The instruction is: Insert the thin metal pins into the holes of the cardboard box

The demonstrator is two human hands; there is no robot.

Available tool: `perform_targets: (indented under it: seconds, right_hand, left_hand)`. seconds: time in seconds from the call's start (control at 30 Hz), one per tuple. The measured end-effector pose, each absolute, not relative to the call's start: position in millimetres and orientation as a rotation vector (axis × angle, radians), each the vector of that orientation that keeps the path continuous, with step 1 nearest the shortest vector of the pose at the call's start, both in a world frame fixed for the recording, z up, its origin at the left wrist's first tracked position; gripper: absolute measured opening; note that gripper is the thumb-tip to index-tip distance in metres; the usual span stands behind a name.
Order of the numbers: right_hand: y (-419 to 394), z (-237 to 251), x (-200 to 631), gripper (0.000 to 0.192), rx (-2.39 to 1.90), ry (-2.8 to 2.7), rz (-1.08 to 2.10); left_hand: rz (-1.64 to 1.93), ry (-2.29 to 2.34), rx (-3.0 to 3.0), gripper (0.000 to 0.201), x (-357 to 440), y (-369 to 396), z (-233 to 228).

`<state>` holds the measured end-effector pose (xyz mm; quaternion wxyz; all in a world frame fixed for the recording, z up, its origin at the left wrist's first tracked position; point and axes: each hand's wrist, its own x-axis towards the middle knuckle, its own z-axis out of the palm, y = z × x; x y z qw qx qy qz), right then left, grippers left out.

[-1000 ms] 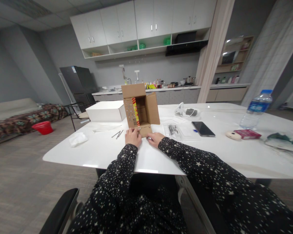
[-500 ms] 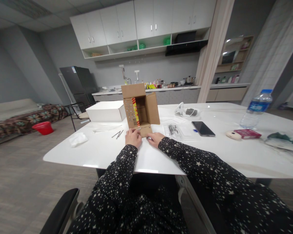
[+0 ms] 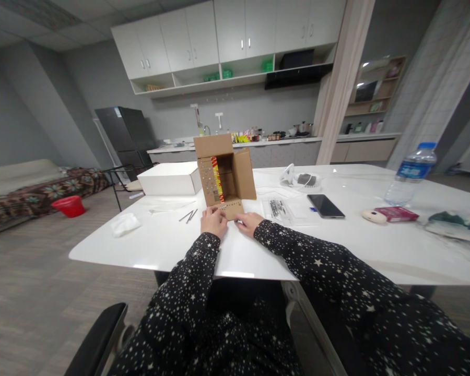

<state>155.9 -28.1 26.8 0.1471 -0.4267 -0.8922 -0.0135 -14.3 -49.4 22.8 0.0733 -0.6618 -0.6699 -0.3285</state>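
A cardboard box (image 3: 230, 177) stands on the table with its flaps spread and its inside facing me. Small shiny studs dot its left flap, beside a red and yellow tape strip, and a row of them crosses the lower flap. My left hand (image 3: 214, 222) is closed at the left edge of that lower flap, fingers bent against the cardboard. At the flap's right corner is my right hand (image 3: 249, 223), its fingers pressed together. Whatever lies between those fingertips is too small to make out. Slim metal tweezers (image 3: 188, 215) lie left of my left hand.
On the white table (image 3: 156, 245), a white box (image 3: 170, 178) stands to the left near a crumpled tissue (image 3: 125, 224). To the right are a clear case (image 3: 280, 210) of small pieces, a phone (image 3: 326, 206), a maroon pack (image 3: 400, 214) and a water bottle (image 3: 411, 175).
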Motion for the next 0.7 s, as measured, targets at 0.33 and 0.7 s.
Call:
perform_targets:
  seconds: [0.33,0.7]
  right_hand:
    - [-28.9,27.9,155.8,0.029,-1.256,-2.586,-0.025]
    - [-29.7,28.8,155.9,0.029,-1.261,-2.592,-0.024]
  left_hand:
    - [-0.985,-2.027,-1.985,0.019,-13.7,-51.4,24.2]
    - [-0.981,-2.024,-1.990,0.018,-14.1,-49.7,23.0]
